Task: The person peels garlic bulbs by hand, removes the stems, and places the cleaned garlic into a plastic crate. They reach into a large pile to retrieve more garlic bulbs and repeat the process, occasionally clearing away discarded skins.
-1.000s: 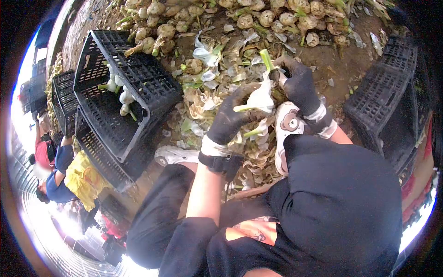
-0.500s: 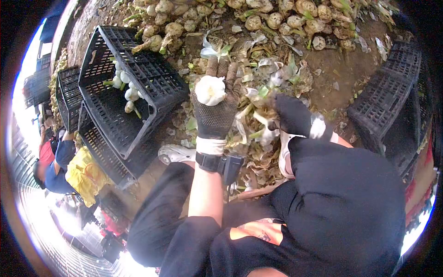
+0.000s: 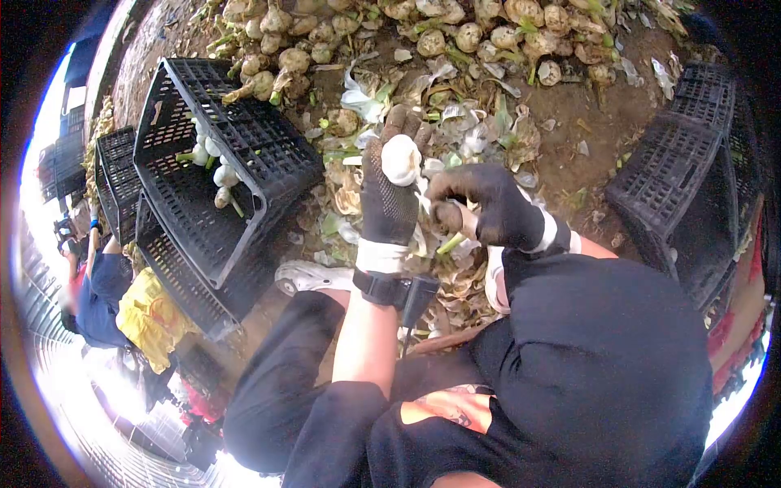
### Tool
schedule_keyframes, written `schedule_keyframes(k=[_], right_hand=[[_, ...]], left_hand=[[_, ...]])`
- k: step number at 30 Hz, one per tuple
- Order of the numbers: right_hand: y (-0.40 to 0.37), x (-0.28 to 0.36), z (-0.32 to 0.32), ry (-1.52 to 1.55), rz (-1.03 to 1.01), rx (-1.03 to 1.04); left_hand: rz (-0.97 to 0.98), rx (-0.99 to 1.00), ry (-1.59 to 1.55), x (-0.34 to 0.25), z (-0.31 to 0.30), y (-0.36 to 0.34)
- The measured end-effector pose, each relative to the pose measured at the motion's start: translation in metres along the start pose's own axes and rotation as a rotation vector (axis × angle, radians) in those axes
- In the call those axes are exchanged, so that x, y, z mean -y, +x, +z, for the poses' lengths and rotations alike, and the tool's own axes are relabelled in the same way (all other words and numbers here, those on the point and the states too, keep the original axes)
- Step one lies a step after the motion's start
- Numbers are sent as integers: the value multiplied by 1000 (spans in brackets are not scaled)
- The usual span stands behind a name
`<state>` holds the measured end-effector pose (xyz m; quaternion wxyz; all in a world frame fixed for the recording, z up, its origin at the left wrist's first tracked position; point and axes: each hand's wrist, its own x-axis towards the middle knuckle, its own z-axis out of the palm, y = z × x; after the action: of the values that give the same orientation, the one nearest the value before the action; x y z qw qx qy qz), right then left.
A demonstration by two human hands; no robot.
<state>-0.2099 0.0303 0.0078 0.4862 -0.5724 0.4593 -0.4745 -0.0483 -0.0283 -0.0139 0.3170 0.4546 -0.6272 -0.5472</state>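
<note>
A peeled white garlic bulb [image 3: 401,160] rests against the palm and fingers of my left hand [image 3: 389,199], which wears a dark, soiled glove with a white cuff. Its fingers are extended behind the bulb and slightly bent. Just to the right, my right hand [image 3: 496,207], also gloved, is closed with curled fingers near the bulb. What its fingers hold is hidden or too small to make out. A green stem piece [image 3: 450,244] shows below them. Loose garlic skins [image 3: 460,118] and leaf scraps lie on the ground around both hands.
A heap of unpeeled garlic bulbs [image 3: 521,37] lies at the far side. On the left, a tipped black crate [image 3: 277,150] contains several white bulbs with stems [image 3: 224,175]. More black crates [image 3: 675,163] stand at right. People [image 3: 106,285] are at far left, beside yellow cloth [image 3: 150,313].
My left hand has shifted slightly right, and the garlic bulb has moved with it. My right hand has come left and up to the bulb, its fingers curled.
</note>
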Motion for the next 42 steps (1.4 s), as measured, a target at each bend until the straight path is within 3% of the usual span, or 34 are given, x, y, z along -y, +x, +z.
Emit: schedule_keyframes(k=[1, 3, 4, 5, 7, 8, 10, 12, 13, 18, 20, 23, 25, 26, 28, 30, 32, 34, 35, 36, 40, 41, 42], right_hand=[[-2, -10, -3, -79, -56, -15], [-9, -31, -12, -160, -104, -33], [-11, -39, -22, -319, -79, -76], [-17, -49, -35, -479, -51, -119], [-43, -99, -65, -834, 140, -236], [-40, -98, -78, -882, 216, -325], [-24, -76, -103, -884, 355, -508], [-25, -98, -135, -1057, 717, -361], [-33, -139, -159, -1214, 428, -426], [-38, -219, -179, -1242, 363, -394], [-36, -216, -158, -1147, 333, -392], [-34, -161, -99, -905, 315, -341], [-37, -120, -53, -814, 276, -224], [-27, -63, -27, -710, 211, -143], [-52, -102, -14, -806, 131, -110], [-55, -113, -7, -808, 111, -56], [-39, -105, -17, -190, 298, -281], [-53, -193, -40, 347, 488, -131], [-47, -182, -35, 296, 486, -144], [-42, -167, -30, 244, 486, -158], [-33, -114, -13, 64, 496, -216], [-34, -114, -13, 39, 497, -223], [-37, -125, -17, 144, 524, -193]], left_hand=[[-249, -41, -356, -1, -2, 5], [-417, -43, -1002, -6, -13, 9], [-385, -45, -1158, -8, -17, 14], [-232, 25, -1309, -8, -31, 21], [120, 377, -1608, -7, -68, 46], [149, 251, -1537, -33, -80, 46], [324, -266, -1199, -48, -101, 48], [205, -250, -1692, -60, -98, 48], [149, -233, -1731, -58, -94, 47], [-178, -49, -767, -1, -8, 14], [-181, 35, -403, 31, 28, 10], [-112, 82, -134, 57, 57, -2], [-133, 75, -146, 54, 55, -4], [-312, 13, -254, 34, 58, -8], [-419, 149, -458, 60, 51, -14], [-190, -55, -53, 47, 37, -17], [-205, -1, 30, 52, 29, -12], [-101, -20, 45, 41, 30, -14], [-168, 38, 199, 54, 39, -13], [-24, 27, 251, 81, 50, -22], [52, -5, 225, 56, 52, -28], [-97, 54, 7, 42, 41, -26], [-155, 75, -5, 44, 38, -27]])
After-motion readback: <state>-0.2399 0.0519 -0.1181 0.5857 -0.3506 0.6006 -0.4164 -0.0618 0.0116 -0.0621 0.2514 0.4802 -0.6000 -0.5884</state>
